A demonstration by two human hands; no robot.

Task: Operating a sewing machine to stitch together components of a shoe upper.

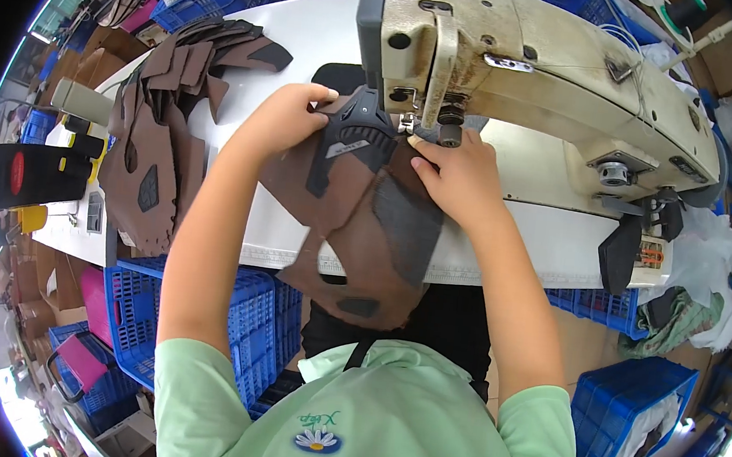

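A brown shoe upper piece (370, 277) with black and dark grey overlays lies under the needle of a sewing machine (506, 57), its lower part hanging over the table's front edge. Thumb and fingers of my left hand (284, 122) pinch the piece by a raised black moulded part (361, 121), left of the needle. Close to the presser foot (407, 125), on its right, my right hand (460, 171) presses the piece with thumb and bent fingers. Some of its fingertips are hidden behind the machine head.
A pile of similar brown upper pieces (160, 129) lies on the white table (305, 38) at left. Blue crates (630, 413) stand at right and below the table at left. A black machine part (617, 253) and a white plastic bag (707, 253) are at right.
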